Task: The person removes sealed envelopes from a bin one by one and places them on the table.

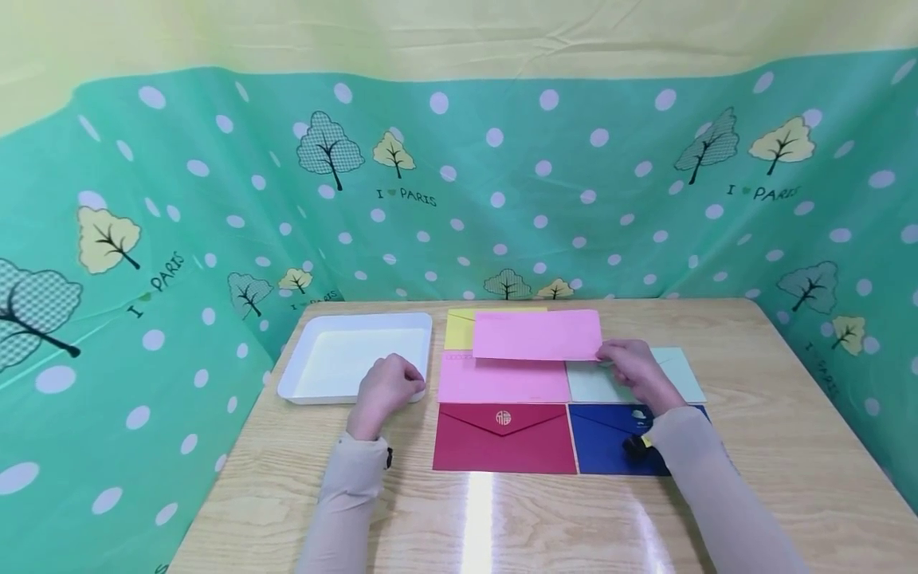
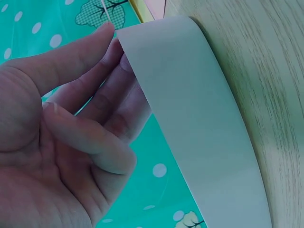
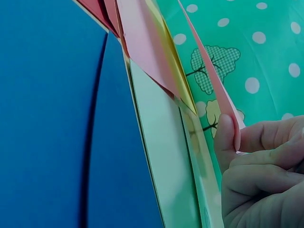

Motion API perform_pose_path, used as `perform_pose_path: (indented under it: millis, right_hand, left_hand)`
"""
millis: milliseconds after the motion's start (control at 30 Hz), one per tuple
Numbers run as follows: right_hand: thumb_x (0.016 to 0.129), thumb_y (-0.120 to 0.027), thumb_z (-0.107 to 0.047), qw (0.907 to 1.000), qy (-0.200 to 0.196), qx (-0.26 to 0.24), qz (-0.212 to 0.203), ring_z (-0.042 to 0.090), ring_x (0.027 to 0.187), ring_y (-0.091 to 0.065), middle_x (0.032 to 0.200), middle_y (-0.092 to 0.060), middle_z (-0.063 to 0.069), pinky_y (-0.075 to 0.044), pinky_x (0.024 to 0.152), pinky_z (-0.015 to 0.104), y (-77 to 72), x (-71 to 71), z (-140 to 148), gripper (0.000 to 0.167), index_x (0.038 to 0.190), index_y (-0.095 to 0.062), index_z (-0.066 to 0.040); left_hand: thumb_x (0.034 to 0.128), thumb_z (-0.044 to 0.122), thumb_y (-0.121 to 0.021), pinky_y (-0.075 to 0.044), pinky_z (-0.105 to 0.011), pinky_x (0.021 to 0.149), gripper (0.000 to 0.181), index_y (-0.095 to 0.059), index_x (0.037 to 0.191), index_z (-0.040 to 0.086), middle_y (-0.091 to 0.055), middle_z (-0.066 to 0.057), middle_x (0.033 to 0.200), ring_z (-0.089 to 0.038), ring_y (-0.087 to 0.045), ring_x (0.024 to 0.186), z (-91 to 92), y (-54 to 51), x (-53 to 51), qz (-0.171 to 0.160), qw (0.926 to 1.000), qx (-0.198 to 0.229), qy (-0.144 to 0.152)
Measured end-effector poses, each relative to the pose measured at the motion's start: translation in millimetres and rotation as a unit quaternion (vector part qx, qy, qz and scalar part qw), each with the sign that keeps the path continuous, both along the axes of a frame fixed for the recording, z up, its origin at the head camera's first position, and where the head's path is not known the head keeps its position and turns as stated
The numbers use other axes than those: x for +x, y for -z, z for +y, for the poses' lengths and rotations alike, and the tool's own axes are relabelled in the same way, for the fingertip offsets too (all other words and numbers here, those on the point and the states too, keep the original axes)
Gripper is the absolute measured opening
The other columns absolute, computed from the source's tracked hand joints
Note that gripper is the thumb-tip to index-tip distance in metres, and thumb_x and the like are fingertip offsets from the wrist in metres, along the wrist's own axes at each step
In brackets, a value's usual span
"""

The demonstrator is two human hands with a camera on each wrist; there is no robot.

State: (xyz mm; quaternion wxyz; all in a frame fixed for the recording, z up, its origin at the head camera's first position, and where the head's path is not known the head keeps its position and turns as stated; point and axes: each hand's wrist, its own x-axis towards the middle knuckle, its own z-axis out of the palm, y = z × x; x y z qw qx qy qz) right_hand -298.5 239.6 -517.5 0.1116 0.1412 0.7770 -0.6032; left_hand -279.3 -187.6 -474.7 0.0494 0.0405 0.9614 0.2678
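Observation:
My right hand (image 1: 634, 368) pinches the lower right corner of a pink envelope (image 1: 538, 335), raised over the other envelopes. In the right wrist view that pink envelope (image 3: 213, 71) is seen nearly edge-on between thumb and fingers. Beneath it lie another pink envelope (image 1: 502, 383), a yellow envelope (image 1: 459, 328) and a pale green envelope (image 1: 681, 375). Closer to me are a red envelope (image 1: 502, 446) with a gold emblem and a dark blue envelope (image 1: 610, 446). At the near right corner of a white tray (image 1: 308, 399), my left hand (image 1: 387, 389) holds the rim with thumb and fingertips (image 2: 102, 40).
The light wooden table (image 1: 774, 446) stretches to both sides of the envelopes. A green dotted curtain (image 1: 516, 175) printed with trees hangs close behind the table and along its sides. Each wrist carries a small dark device, partly hidden by the sleeves (image 1: 351, 478).

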Motion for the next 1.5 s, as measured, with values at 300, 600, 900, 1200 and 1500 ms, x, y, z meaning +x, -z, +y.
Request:
perform_pose_path:
  millis: [300, 600, 900, 1200, 1500]
  right_hand:
    - [0.108, -0.056, -0.021, 0.9997, 0.018, -0.012, -0.011, 0.009, 0.054, -0.044, 0.112, -0.061, 0.008, -0.038, 0.053, 0.023, -2.2, -1.4, 13.7, 0.051, 0.15, -0.049, 0.006]
    - [0.107, -0.055, -0.018, 0.9999, 0.005, -0.004, 0.013, 0.008, 0.054, -0.041, 0.1, -0.06, 0.003, -0.037, 0.053, 0.023, -5.0, -3.3, 29.8, 0.051, 0.149, -0.048, 0.01]
    - [0.108, -0.053, -0.02, 0.9999, 0.0, -0.007, 0.011, 0.006, 0.055, -0.042, 0.11, -0.062, 0.007, -0.038, 0.053, 0.022, -4.9, -4.9, 44.1, 0.058, 0.156, -0.039, 0.01]
    - [0.108, -0.053, -0.024, 0.9999, 0.006, 0.016, -0.003, 0.008, 0.055, -0.043, 0.118, -0.059, 0.012, -0.039, 0.054, 0.024, -7.1, -7.9, 51.4, 0.06, 0.157, -0.039, 0.007]
    - [0.109, -0.053, -0.025, 0.9997, 0.009, 0.018, -0.012, 0.009, 0.055, -0.043, 0.096, -0.054, 0.004, -0.038, 0.053, 0.025, -5.9, -12.4, 60.1, 0.062, 0.159, -0.037, 0.007]
  left_hand:
    - [0.0932, 0.013, -0.081, -0.055, -0.044, 0.084, 0.004, -0.084, 0.091, 0.01, -0.076, -0.003, 0.093, -0.023, -0.067, 0.091, 1.7, 1.2, -1.8, -0.012, 0.9999, -0.007, -0.003]
    - [0.0929, 0.014, -0.081, -0.056, -0.043, 0.082, 0.005, -0.084, 0.09, 0.01, -0.076, -0.003, 0.092, -0.022, -0.067, 0.088, 3.5, 3.5, -3.8, -0.012, 0.9999, -0.004, -0.007]
    - [0.0918, 0.013, -0.082, -0.055, -0.043, 0.08, 0.004, -0.084, 0.089, 0.011, -0.076, -0.002, 0.09, -0.022, -0.066, 0.086, 2.1, 5.5, -4.4, -0.006, 0.9999, -0.004, -0.01]
    - [0.0921, 0.012, -0.082, -0.055, -0.043, 0.081, 0.005, -0.084, 0.088, 0.01, -0.076, -0.003, 0.09, -0.023, -0.066, 0.088, 1.2, 5.5, -2.6, -0.003, 0.9999, -0.003, -0.014]
    - [0.0921, 0.013, -0.082, -0.055, -0.043, 0.079, 0.004, -0.084, 0.089, 0.01, -0.075, -0.002, 0.09, -0.023, -0.066, 0.087, 1.6, 5.7, -2.4, -0.004, 0.9999, 0.001, -0.016]
